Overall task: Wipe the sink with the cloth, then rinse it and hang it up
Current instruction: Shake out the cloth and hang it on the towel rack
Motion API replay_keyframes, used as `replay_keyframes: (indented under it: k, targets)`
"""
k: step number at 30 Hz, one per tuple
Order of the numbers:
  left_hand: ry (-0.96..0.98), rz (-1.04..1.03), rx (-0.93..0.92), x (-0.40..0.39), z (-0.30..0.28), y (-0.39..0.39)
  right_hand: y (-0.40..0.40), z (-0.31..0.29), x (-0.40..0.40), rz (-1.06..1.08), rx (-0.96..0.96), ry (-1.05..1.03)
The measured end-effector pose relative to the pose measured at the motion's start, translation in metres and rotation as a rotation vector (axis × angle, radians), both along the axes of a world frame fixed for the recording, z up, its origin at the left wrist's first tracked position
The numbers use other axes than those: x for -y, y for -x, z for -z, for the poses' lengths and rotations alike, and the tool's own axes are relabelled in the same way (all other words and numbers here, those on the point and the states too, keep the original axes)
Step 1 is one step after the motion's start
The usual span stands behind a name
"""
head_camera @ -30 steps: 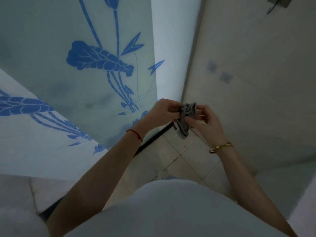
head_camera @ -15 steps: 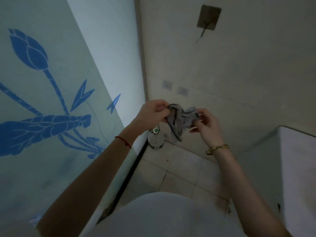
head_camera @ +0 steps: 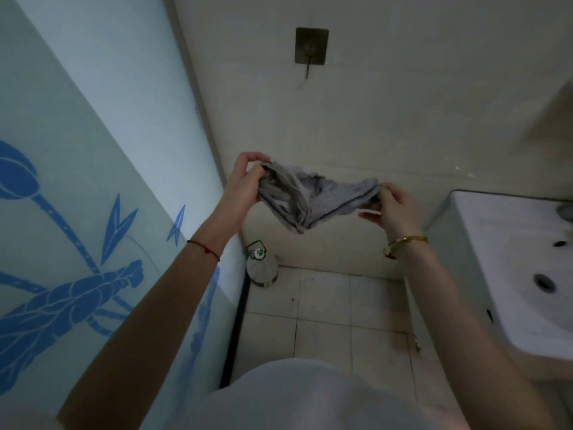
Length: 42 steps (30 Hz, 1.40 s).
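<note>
Cloth (head_camera: 313, 198) hangs stretched in the air between both hands, below the wall hook (head_camera: 311, 46). Left hand (head_camera: 245, 184) and right hand (head_camera: 395, 209) each pinch an end. Hanging seems the step in hand; next, lift an edge onto the hook.

Pale tiled floor (head_camera: 322, 311) with dark grout; a clear plastic bottle (head_camera: 261, 269) stands in its far-left corner.

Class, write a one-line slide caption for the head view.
Both hands, left hand and right hand, stretch a grey cloth below the wall hook.
</note>
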<state>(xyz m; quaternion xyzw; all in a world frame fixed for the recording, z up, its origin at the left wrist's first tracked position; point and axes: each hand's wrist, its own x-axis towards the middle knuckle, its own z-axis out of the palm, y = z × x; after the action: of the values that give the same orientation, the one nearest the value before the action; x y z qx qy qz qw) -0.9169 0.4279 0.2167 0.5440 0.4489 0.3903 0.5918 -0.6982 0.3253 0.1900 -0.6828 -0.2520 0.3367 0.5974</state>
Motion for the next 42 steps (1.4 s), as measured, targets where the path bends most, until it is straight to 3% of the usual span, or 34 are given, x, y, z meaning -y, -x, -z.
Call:
replay_keyframes:
  k: [3, 6, 13, 15, 18, 20, 25, 30, 32, 36, 42]
  targets:
    - [-0.049, 0.056, 0.021, -0.007, -0.009, 0.006, -0.004, -0.01, 0.001, 0.071, -0.097, -0.022]
    - [-0.097, 0.113, -0.006, -0.014, -0.013, 0.014, -0.017, -0.017, 0.007, 0.105, -0.027, 0.003]
    - [-0.134, 0.217, -0.166, -0.019, -0.017, 0.02, -0.026, -0.035, 0.025, -0.192, 0.018, -0.053]
    - [-0.1, 0.195, -0.153, -0.021, -0.017, 0.021, -0.028, -0.038, 0.026, -0.291, 0.115, -0.05]
    - [-0.119, -0.028, -0.257, -0.027, -0.012, 0.021, -0.029, -0.045, 0.024, -0.361, 0.387, 0.014]
    - [-0.087, -0.097, -0.337, -0.024, -0.012, 0.019, -0.027, -0.053, 0.021, -0.343, 0.49, 0.005]
    - [0.215, 0.081, -0.267, -0.019, -0.016, 0.004, -0.028, -0.067, 0.012, -0.313, 0.513, -0.082]
    - [0.191, 0.033, -0.29, -0.022, -0.026, -0.009, -0.025, -0.07, 0.001, -0.237, 0.564, -0.096]
    - [0.131, 0.042, -0.35, -0.025, -0.029, -0.01, -0.021, -0.072, -0.001, -0.178, 0.617, -0.174]
    - [0.106, 0.067, -0.338, -0.03, -0.035, -0.018, -0.021, -0.078, -0.004, -0.254, 0.521, -0.372]
    - [0.169, 0.071, -0.283, -0.031, -0.033, -0.033, -0.026, -0.075, -0.014, -0.235, 0.581, -0.245]
